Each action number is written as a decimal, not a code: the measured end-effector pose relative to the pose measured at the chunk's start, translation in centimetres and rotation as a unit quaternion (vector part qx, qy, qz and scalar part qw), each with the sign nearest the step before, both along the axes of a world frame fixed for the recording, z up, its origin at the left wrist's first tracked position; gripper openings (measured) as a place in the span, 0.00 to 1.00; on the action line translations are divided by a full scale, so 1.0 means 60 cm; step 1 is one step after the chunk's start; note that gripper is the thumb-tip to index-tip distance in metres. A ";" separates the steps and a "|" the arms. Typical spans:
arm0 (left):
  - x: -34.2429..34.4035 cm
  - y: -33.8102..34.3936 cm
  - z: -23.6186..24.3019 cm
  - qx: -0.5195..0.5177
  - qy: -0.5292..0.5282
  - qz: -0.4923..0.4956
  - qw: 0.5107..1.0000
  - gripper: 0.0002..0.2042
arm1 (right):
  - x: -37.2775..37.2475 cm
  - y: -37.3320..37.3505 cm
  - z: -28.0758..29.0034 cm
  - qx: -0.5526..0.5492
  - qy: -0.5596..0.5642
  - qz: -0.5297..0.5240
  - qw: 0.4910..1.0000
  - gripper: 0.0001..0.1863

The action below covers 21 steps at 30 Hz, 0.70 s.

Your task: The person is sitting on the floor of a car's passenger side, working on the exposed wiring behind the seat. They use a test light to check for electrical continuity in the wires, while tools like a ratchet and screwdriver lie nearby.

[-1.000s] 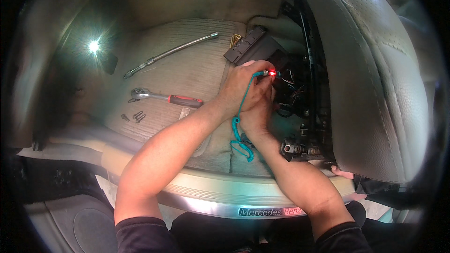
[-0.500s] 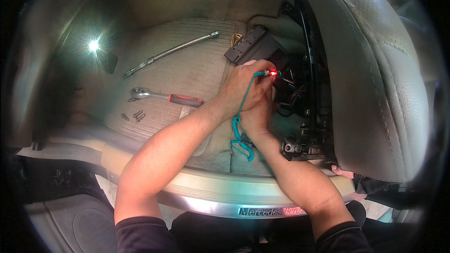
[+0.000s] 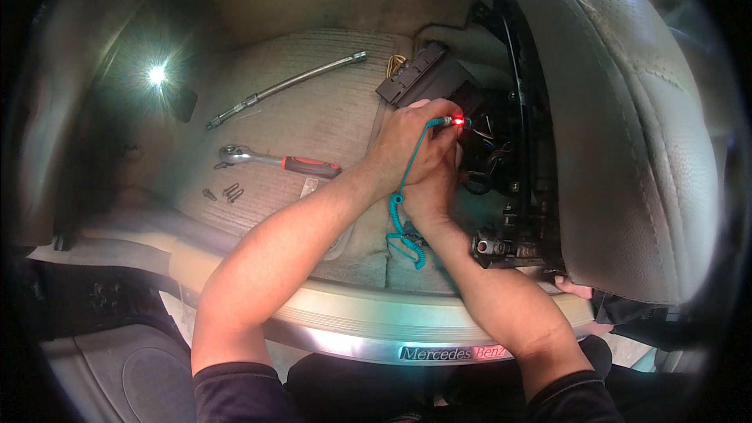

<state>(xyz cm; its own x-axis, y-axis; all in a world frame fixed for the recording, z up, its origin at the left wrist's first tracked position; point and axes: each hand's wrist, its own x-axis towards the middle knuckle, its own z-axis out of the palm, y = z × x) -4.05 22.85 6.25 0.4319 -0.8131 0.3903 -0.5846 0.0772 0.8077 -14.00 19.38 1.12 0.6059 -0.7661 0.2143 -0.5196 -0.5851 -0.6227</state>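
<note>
A circuit test light [image 3: 458,121] with a glowing red tip section and a teal coiled cord [image 3: 406,236] is pinched in the fingers of my left hand [image 3: 409,139], which is closed. Just below and partly behind it is my right hand [image 3: 432,192]; its fingers are mostly hidden, so what it holds does not show. Both hands meet beside the exposed wires [image 3: 493,158] under the seat. Right beyond them, a dark grey electronic module [image 3: 419,84] lies tilted on the carpet, with yellow wires [image 3: 396,64] at its far left edge.
On the ribbed floor mat [image 3: 313,102] lie a long extension bar [image 3: 286,88], a ratchet [image 3: 270,160] with a red-and-black handle, and several bolts [image 3: 233,193]. The tipped-back seat [image 3: 627,157] and its dark metal frame stand at right. A bright lamp [image 3: 157,75] shines at left; the door sill [image 3: 345,317] runs in front.
Almost nothing differs. The test light and both hands keep their place beside the wires, with only a very slight shift to the right.
</note>
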 end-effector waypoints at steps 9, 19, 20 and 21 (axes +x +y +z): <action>-0.004 0.007 0.009 -0.003 -0.017 0.023 1.000 0.12 | -0.005 0.002 0.011 -0.010 0.040 0.009 0.999 0.37; -0.008 0.009 0.008 -0.024 -0.043 0.004 0.999 0.13 | 0.001 -0.002 -0.006 -0.002 0.012 -0.017 1.000 0.45; -0.008 0.010 0.008 -0.024 -0.048 0.004 0.999 0.13 | 0.001 -0.004 -0.012 -0.007 0.014 -0.011 1.000 0.46; -0.008 0.011 0.009 -0.023 -0.053 0.004 0.998 0.13 | 0.000 -0.008 -0.018 -0.013 0.016 -0.005 1.000 0.47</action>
<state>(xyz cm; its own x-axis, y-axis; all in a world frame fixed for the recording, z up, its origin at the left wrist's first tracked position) -4.54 23.52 6.77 0.3921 -0.7902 0.4709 -0.6675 0.1079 0.7368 -14.02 18.92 0.06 0.6051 -0.7666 0.2149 -0.5446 -0.5955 -0.5906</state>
